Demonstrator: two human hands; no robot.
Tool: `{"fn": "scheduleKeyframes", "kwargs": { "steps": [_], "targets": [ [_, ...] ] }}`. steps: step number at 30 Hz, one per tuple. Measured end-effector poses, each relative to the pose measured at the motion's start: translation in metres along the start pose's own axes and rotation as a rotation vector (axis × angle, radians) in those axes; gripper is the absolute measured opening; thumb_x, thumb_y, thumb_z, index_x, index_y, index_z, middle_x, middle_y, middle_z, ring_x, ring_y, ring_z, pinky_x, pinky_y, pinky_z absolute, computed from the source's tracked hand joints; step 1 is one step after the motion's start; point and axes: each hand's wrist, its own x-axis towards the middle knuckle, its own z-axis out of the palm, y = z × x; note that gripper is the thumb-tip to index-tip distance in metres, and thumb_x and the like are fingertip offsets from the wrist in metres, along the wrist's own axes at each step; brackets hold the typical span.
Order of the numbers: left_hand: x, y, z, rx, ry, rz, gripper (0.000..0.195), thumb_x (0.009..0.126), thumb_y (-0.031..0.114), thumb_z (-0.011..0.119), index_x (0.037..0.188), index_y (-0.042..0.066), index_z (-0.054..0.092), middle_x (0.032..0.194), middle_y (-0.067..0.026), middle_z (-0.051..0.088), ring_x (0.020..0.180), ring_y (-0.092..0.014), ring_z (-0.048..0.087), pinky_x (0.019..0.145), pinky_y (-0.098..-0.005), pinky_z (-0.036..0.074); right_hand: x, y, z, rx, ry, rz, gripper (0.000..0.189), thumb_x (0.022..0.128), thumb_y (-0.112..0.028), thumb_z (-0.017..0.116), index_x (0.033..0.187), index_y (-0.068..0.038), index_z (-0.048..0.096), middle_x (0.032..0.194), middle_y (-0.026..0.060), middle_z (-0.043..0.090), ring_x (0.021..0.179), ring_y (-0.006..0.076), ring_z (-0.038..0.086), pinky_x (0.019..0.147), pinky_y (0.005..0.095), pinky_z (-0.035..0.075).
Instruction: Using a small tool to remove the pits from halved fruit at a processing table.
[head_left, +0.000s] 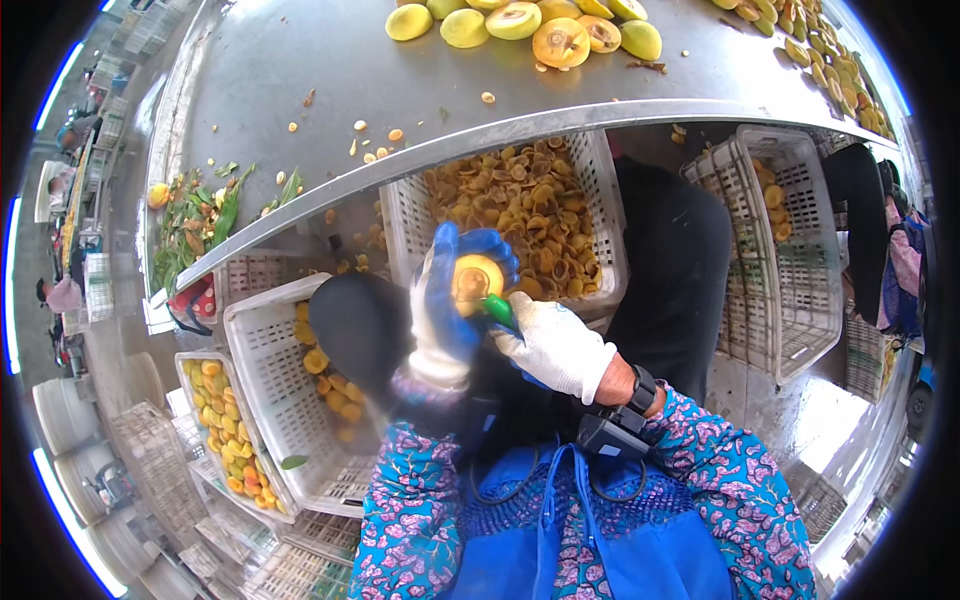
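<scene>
My left hand (450, 300), in a blue-coated white work glove, cups a halved yellow fruit (475, 282) with its cut face turned up. In a similar glove, my right hand (555, 345) grips a green-handled tool (498, 309) whose end meets the fruit; its working tip is hidden. Both hands are over my lap, close to the near edge of a white plastic crate (611, 225) filled with pitted fruit pieces (525, 210). Halved yellow-green fruits (561, 43) lie on the metal table beyond.
The metal table's raised edge (480, 135) crosses ahead. Leaves and scraps (196, 217) lie at its left. A crate with some fruit (277, 420) and another full of fruit halves (225, 427) are at left; stacked crates (795, 255) stand right. A person (896, 255) is at far right.
</scene>
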Motion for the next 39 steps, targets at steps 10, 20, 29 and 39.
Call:
{"fn": "scheduleKeyframes", "kwargs": {
  "steps": [10,20,29,39],
  "targets": [
    [0.005,-0.006,-0.004,0.203,-0.046,-0.060,0.045,0.095,0.039,0.049,0.088,-0.003,0.063,0.075,-0.0141,0.065,0.062,-0.023,0.063,0.059,-0.0328,0.053,-0.003,0.017,0.004,0.061,-0.113,0.053,0.032,0.087,-0.027,0.055,0.097,0.003,0.052,0.078,0.0241,0.061,0.074,0.0386,0.061,0.066,0.0444,0.046],
    [0.006,-0.004,0.004,0.404,-0.188,-0.167,0.047,0.090,0.039,0.058,0.079,-0.005,0.066,0.070,-0.0116,0.064,0.061,-0.018,0.060,0.060,-0.0295,0.049,-0.014,0.026,-0.011,1.054,-0.542,0.421,0.021,0.091,-0.029,0.058,0.089,-0.008,0.059,0.059,-0.0037,0.050,0.047,0.0077,0.047,0.043,0.0234,0.037],
    [0.011,-0.007,0.004,0.280,-0.166,-0.153,0.048,0.094,0.043,0.049,0.085,-0.002,0.064,0.073,-0.0152,0.064,0.063,-0.024,0.062,0.058,-0.0340,0.053,-0.014,0.018,-0.014,1.605,-0.654,0.486,0.036,0.098,-0.036,0.045,0.090,-0.003,0.055,0.052,-0.0072,0.036,0.034,0.0022,0.030,0.035,0.0206,0.027],
    [-0.001,-0.007,0.002,0.389,-0.223,-0.129,0.044,0.093,0.036,0.055,0.079,-0.004,0.063,0.068,-0.0135,0.064,0.059,-0.021,0.063,0.054,-0.0304,0.051,-0.021,0.023,-0.010,1.393,-0.760,0.533,0.035,0.093,-0.038,0.055,0.093,-0.003,0.056,0.053,-0.0059,0.038,0.039,0.0046,0.034,0.037,0.0219,0.030]
  ]
}}
